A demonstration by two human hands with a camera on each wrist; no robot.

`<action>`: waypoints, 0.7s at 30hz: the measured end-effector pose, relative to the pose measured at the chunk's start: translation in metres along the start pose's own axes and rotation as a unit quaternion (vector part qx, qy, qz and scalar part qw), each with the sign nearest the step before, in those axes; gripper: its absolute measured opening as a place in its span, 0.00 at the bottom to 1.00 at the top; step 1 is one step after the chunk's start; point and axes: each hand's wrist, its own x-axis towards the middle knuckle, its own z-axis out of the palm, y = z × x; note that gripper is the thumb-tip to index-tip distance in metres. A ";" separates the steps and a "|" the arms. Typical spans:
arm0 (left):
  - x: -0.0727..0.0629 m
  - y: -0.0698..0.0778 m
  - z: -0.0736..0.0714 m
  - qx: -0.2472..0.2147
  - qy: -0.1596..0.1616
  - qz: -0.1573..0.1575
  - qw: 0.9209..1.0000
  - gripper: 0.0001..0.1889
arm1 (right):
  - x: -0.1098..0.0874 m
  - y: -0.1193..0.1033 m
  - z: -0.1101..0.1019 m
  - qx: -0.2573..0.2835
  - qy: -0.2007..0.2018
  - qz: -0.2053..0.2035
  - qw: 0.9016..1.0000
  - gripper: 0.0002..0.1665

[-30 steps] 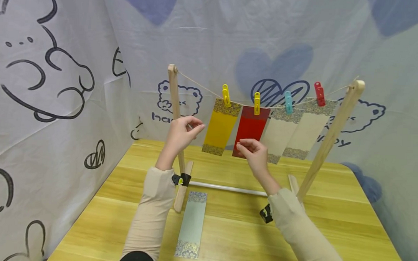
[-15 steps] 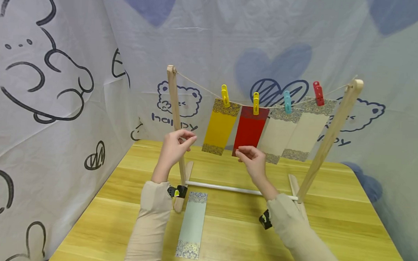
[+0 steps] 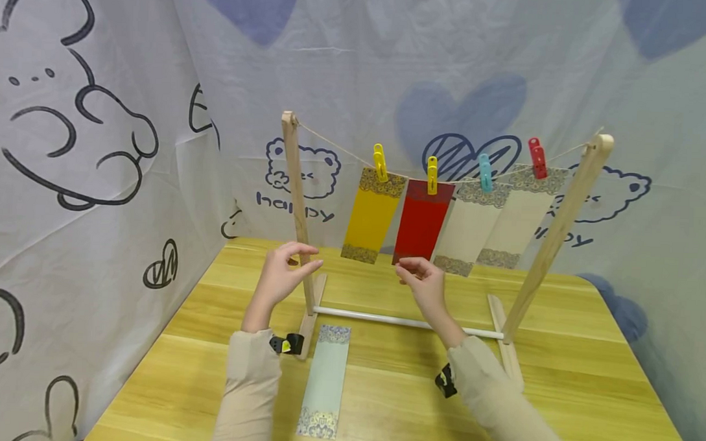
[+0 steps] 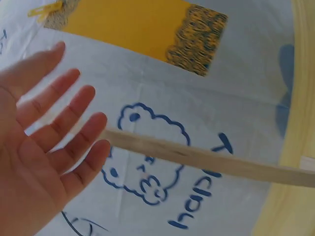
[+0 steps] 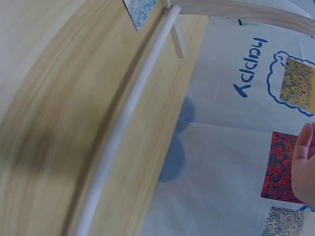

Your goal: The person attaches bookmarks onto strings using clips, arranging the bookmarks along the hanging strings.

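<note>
My left hand (image 3: 280,276) hovers beside the left wooden post (image 3: 295,173), thumb and fingers apart, holding nothing. In the left wrist view its palm and spread fingers show below the yellow card (image 4: 128,27). The right hand (image 3: 425,288), loosely curled and without anything in it, is at the lower edge of the red card (image 3: 422,216). Yellow clothespins (image 3: 432,176) hold the yellow and red cards on a string. Two cream cards (image 3: 469,231) hang to the right, under a light blue clothespin (image 3: 485,173) and a red clothespin (image 3: 538,159). All have lace-patterned ends.
A pale blue-grey card (image 3: 326,378) with patterned ends lies on the wooden table (image 3: 405,391), left of centre. A white rod (image 3: 373,318) joins the feet of the rack, whose right post (image 3: 556,240) leans outward. A printed cloth (image 3: 358,71) hangs behind.
My left hand has come down and left from beside the yellow card, its fingers parting. The right hand has dropped slightly. The hanging cards stay in place.
</note>
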 end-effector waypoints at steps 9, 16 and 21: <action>-0.019 -0.023 0.003 -0.029 0.004 0.018 0.999 0.13 | -0.009 0.009 0.004 -0.010 0.005 0.008 1.000 0.07; -0.038 -0.043 0.004 -0.036 0.015 -0.010 0.999 0.14 | -0.015 0.016 0.006 -0.009 -0.006 -0.045 0.999 0.06; -0.049 -0.052 0.004 -0.035 0.024 -0.026 0.999 0.14 | -0.018 0.022 0.008 -0.012 0.005 -0.048 0.999 0.06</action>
